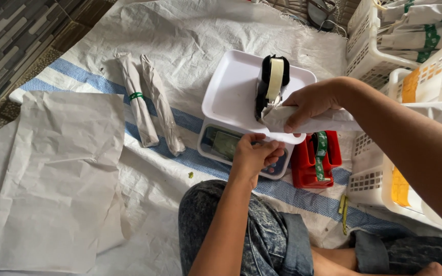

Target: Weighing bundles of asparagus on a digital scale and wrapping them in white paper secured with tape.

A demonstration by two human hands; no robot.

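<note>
Knees: bent legs in faded denim (262, 240) sit closest to the camera, on a white woven floor sheet (190, 36) with blue stripes.
Far left: loose sheets of wrapping paper (52, 179) lie flat on the floor sheet, well apart from both hands.
Left of centre: two finished paper rolls (149, 105) lie side by side; one carries a green band.
Centre: a small scale (226, 145) with a white tray (231, 87) on top; a black tape dispenser (272, 82) stands upright on the tray.
Left hand: the left hand (254, 156) is in front of the scale, fingers curled together and pinched on something small at the tray's front edge, likely a tape end, though it cannot be made out.
Right hand: the right hand (308, 105) is closed around the end of a paper-wrapped bundle (287, 116), pressing its folded tip against the base of the dispenser.
Step in hand: judged from this, the bundle's end is being taped shut.
Next move calls for: holding the fold tight while tape is drawn across it, without letting the paper spring open.
Right of centre: a red dispenser (315, 161) with green tape sits just beside the scale.
Far right: white plastic baskets (379, 179) hold more wrapped, green-banded rolls.
</note>
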